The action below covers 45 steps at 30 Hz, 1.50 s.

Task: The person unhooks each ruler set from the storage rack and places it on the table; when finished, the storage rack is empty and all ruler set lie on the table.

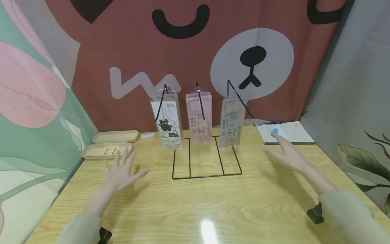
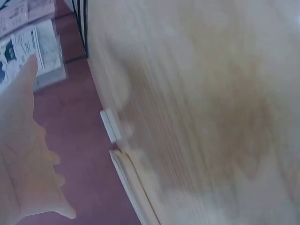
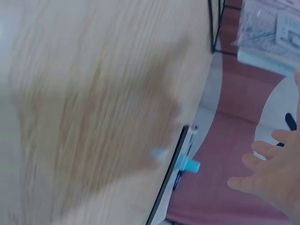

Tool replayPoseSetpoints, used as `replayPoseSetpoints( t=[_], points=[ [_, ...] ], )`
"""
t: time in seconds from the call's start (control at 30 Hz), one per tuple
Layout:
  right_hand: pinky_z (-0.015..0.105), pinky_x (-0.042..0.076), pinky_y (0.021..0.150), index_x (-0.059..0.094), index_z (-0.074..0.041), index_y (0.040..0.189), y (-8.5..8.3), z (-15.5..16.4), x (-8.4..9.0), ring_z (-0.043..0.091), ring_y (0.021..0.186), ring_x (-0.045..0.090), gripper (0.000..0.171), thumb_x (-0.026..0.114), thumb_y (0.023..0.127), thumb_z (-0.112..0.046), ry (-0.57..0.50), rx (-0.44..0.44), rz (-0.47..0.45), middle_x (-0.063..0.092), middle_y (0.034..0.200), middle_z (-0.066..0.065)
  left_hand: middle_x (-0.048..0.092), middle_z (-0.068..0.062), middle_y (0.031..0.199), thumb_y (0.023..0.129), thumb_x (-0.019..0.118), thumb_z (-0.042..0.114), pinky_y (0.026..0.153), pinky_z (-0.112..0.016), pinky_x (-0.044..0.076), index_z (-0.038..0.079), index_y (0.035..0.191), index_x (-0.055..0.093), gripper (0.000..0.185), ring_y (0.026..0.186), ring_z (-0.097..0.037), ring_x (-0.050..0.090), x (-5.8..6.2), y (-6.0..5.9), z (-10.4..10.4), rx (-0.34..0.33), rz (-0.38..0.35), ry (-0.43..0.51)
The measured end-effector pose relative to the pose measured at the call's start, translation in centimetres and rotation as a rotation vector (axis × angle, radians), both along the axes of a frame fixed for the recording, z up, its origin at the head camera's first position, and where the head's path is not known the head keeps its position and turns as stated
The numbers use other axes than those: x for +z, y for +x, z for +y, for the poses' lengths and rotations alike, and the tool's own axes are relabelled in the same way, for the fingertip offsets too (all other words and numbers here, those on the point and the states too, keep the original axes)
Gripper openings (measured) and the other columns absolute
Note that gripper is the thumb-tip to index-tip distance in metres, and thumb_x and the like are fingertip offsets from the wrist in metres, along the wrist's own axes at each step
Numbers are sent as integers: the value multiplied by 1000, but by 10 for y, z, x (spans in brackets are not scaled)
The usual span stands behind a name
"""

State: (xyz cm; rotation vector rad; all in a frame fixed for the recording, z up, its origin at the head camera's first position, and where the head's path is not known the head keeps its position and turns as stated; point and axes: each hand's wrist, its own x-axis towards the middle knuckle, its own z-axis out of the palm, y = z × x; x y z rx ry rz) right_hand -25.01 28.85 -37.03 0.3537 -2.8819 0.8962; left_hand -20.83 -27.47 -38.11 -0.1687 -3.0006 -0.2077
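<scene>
— Wooden table (image 1: 195, 206) with a bear cloth (image 1: 137, 44) hung behind it. Where are the hands?

— Both hover over the table, holding nothing. The left hand (image 1: 120, 171) is at about eight o'clock from the wire rack (image 1: 207, 157), fingers spread apart. The right hand (image 1: 287, 154) is at about three o'clock from it, fingers straight and apart.

— What is nearest to them?

— Two beige trays (image 1: 106, 150) lie just beyond the left hand, at ten o'clock. A notebook (image 1: 292, 132) lies just past the right fingertips, with a small blue thing (image 1: 275, 130) on it, perhaps a cap; the wrist views are blurred.

— And the rack?

— Three packets (image 1: 199, 118) hang from it, side by side, at twelve o'clock.
</scene>
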Motion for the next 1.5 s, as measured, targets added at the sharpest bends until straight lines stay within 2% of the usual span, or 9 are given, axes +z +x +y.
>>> replayPoseSetpoints(
  t=[0.2, 0.33, 0.5, 0.67, 0.93, 1.13, 1.3, 1.37, 1.5],
  points=[
    [69, 21, 105, 12, -2, 150, 4, -15, 2, 50, 138, 17, 86, 59, 91, -43, -100, 44, -37, 18, 152, 30, 7, -17, 158, 84, 44, 71, 100, -79, -4, 17, 153, 6, 96, 142, -47, 7, -1, 10, 16, -48, -15, 23],
    [69, 24, 104, 18, 0, 148, 2, -26, 3, 49, 135, 24, 80, 59, 92, -38, -169, 76, -32, 26, 148, 30, 10, -19, 158, 86, 44, 69, 103, -76, -5, 13, 153, 9, 94, 143, -44, 6, -3, 15, 28, -82, -40, 56],
    [66, 27, 105, 27, 1, 145, -7, -43, 1, 48, 130, 34, 67, 59, 93, -27, -264, 133, 1, 36, 143, 30, 11, -17, 158, 86, 45, 68, 106, -73, -7, 11, 152, 11, 94, 144, -43, 6, -5, 16, 43, -123, -73, 105],
    [64, 28, 107, 29, 2, 143, -18, -54, -1, 48, 129, 36, 63, 58, 94, -24, -321, 151, 4, 38, 141, 30, 12, -12, 158, 87, 46, 66, 108, -70, -8, 10, 152, 12, 92, 145, -40, 5, -12, 9, 62, -176, -104, 141],
    [60, 36, 104, 25, 2, 146, -36, -66, -6, 48, 130, 36, 69, 57, 94, -29, -363, 139, -58, 36, 144, 30, 15, -14, 158, 89, 46, 63, 112, -67, 3, 5, 151, 16, 90, 144, -39, 12, -25, -4, 94, -246, -172, 140],
    [59, 35, 105, 25, -5, 148, -44, -75, -3, 44, 131, 37, 70, 57, 93, -36, -441, 128, -126, 36, 144, 24, 15, -15, 157, 91, 46, 59, 113, -65, 8, 1, 150, 17, 88, 144, -41, 12, -29, -19, 107, -240, -223, 138],
    [58, 34, 107, 30, -4, 145, -47, -80, -2, 40, 128, 41, 67, 57, 93, -38, -486, 117, -173, 40, 140, 22, 13, -18, 157, 93, 45, 55, 115, -62, 10, -2, 149, 17, 85, 144, -42, 12, -31, -27, 113, -240, -274, 130],
    [56, 36, 106, 36, -1, 141, -49, -81, -3, 36, 122, 46, 62, 57, 93, -36, -498, 124, -169, 45, 134, 22, 12, -19, 157, 94, 45, 54, 116, -61, 10, -2, 149, 16, 84, 144, -41, 11, -32, -29, 115, -236, -296, 130],
    [50, 42, 102, 43, 1, 134, -49, -83, -5, 17, 106, 55, 54, 57, 94, -32, -524, 144, -164, 52, 124, 19, 11, -19, 157, 94, 45, 53, 117, -57, 11, -2, 149, 15, 83, 145, -40, 11, -36, -33, 115, -225, -318, 115]
  ],
)
